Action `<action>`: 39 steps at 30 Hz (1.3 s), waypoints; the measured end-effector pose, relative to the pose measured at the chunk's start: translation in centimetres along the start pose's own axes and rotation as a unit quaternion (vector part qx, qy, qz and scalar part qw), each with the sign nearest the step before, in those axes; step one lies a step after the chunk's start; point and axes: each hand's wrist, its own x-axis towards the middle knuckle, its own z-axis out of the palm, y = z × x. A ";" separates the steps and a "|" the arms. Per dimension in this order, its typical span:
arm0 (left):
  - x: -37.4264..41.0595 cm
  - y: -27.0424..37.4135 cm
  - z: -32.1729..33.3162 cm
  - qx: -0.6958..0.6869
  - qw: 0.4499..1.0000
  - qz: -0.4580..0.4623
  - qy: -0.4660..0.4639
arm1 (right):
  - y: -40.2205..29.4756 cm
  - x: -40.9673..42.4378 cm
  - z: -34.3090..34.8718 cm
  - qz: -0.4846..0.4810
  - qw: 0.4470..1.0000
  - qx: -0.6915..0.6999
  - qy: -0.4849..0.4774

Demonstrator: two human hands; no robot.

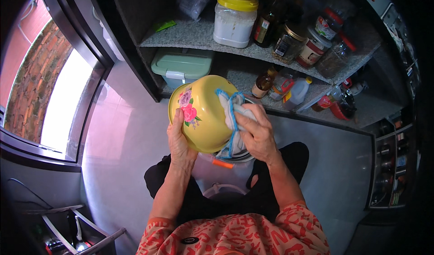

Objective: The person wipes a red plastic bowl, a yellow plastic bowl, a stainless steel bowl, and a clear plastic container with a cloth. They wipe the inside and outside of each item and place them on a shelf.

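Note:
A yellow basin with a printed flower design is tilted on its side in front of me. My left hand grips it near the rim, thumb laid over the pink flower. Bunched in my right hand is a white cloth with blue edging, pressed against the basin's base. Behind the cloth, part of a round metal vessel shows; the basin and cloth hide most of it. An orange piece sits just below its edge, between my knees.
Ahead are stone shelves with a yellow-lidded jar, a dark bottle, several lidded jars and a green-lidded box. A glass door stands at left. A metal-framed rack is at lower left, on the grey floor.

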 end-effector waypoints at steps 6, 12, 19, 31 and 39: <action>-0.3 -0.6 0.3 0.043 0.999 0.011 -0.022 | 1.2 0.9 -0.1 -0.048 0.999 -0.006 0.001; -0.7 -1.3 0.5 0.043 0.998 -0.026 -0.028 | 5.8 1.8 1.0 0.039 0.998 -0.010 0.044; -0.3 -1.4 0.4 0.047 0.998 -0.033 -0.004 | 6.3 0.2 1.4 0.003 0.999 0.000 0.035; -1.0 -0.7 0.7 0.058 0.997 -0.033 -0.043 | 1.1 0.0 -0.2 -0.060 0.997 0.049 0.013; -0.8 -1.2 1.4 0.067 0.997 -0.023 -0.030 | 1.5 5.8 1.8 -0.026 0.995 0.090 0.023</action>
